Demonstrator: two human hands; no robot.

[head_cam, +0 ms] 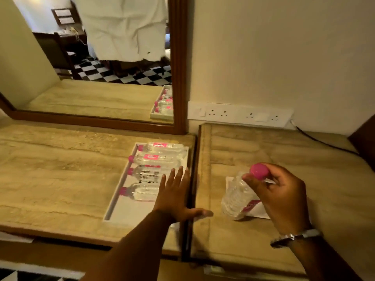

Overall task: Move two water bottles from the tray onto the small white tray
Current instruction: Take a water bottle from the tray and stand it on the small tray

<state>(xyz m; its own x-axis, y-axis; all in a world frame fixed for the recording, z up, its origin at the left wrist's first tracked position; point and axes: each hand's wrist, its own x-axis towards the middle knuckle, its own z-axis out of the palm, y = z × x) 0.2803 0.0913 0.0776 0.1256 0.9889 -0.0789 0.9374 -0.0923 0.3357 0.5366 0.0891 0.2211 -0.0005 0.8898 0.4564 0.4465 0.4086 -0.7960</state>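
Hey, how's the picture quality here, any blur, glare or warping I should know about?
Head view: warm, dim indoor light; the whole frame is soft. The left hand has smeared fingertips from motion. Labels on the bottles in the long tray are blown out pink and unreadable. Wide-angle bending curves the mirror frame. The right hand holds a bottle that looks fairly sharp.

Wood-framed mirror (178, 63), wall sockets (239, 114), black cable (324, 142), marble counter (60, 169)
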